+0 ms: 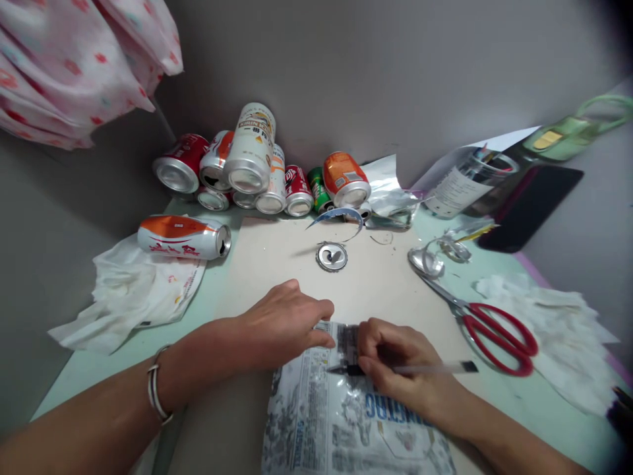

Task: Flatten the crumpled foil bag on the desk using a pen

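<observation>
A flattened, cut-open can sheet (316,415) with grey print and blue lettering lies before me. My left hand (287,323) rests at its upper edge, thumb and forefinger apart; the other fingers are partly hidden. Fingers closed in a writing grip, my right hand (403,356) holds a pen (435,368) with a clear barrel. The pen's dark tip points left, over the sheet. Beyond my hands, a cut-off can top (331,256) sits on the pale board (277,257), with a curled metal strip (346,214) behind it.
Several drink cans (250,148) are stacked along the wall. One orange-and-white can (182,237) lies on tissues (123,284) at left. Red-handled scissors (494,336), crumpled tissue (554,336), a dark phone (534,204) and a pen cup (459,188) are at right.
</observation>
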Motion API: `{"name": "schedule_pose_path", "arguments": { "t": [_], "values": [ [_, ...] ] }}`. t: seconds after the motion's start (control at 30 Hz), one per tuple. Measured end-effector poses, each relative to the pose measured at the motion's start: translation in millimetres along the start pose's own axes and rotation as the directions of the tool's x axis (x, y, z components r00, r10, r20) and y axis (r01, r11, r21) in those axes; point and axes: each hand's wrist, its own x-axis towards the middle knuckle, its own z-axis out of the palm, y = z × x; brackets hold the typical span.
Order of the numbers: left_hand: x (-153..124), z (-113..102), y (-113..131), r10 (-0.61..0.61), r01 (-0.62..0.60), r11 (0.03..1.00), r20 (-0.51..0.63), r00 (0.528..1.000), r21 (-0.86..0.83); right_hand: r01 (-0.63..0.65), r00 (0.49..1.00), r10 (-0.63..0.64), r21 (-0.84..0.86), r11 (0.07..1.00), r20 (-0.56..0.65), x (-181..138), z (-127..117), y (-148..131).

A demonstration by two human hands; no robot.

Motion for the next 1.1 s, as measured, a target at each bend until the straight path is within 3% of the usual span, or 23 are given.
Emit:
{"name": "schedule_pose_path", "arguments": {
  "t": [0.27,0.77,0.9,1.0,1.1],
  "values": [
    [1.0,3.1,-2.2,0.029,-0.029,1.0,-0.031,0.999,0.003,0.004,0.999,0.001,-0.113,0.994,0.043,4.5,2.1,-9.9],
    [0.2,-1.5,0.8,0.015,-0.015,1.0,0.006,1.0,-0.002,-0.004,0.999,0.009,-0.097,0.995,0.05,3.2,1.6,-7.1],
    [-0.2,-2.9,0.7,0.001,-0.001,1.0,0.012,1.0,-0.023,-0.042,0.999,0.043,0.147,0.988,-0.004,7.5,-3.2,1.6],
    [-1.8,-2.5,1.1,-0.004,0.004,0.999,0.006,1.0,-0.037,-0.061,0.986,0.124,0.448,0.892,-0.111,12.9,-9.7,1.7],
    [-4.1,-2.6,2.0,-0.01,0.01,0.999,-0.001,1.0,-0.053,0.012,0.974,0.119,0.571,0.821,-0.191,15.1,-16.9,-9.1]
  ]
}}
